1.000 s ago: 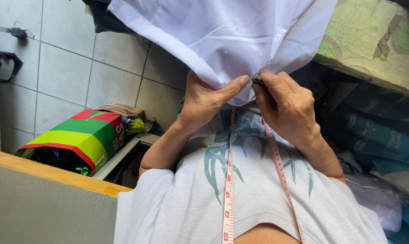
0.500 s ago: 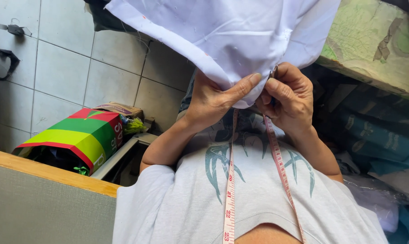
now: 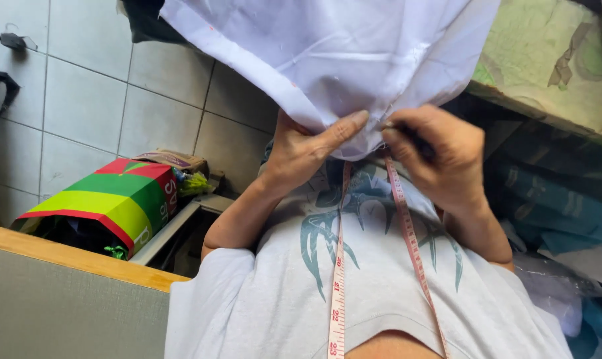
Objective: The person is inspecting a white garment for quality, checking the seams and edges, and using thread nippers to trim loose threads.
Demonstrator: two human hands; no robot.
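From the head view, one white cloth (image 3: 327, 60) hangs with its lowest fold pointing down at the chest. The left hand (image 3: 307, 143) has its fingers clamped on that fold; the right hand (image 3: 440, 156), just beside it, pinches it too. One tape measure (image 3: 339, 266) drapes in two strands down the shirt (image 3: 381, 299).

Thin matt white cloth (image 3: 341, 60), glossy tiled floor (image 3: 82, 100), soft tape measure (image 3: 338, 292) — smooth wooden edge (image 3: 75, 256)
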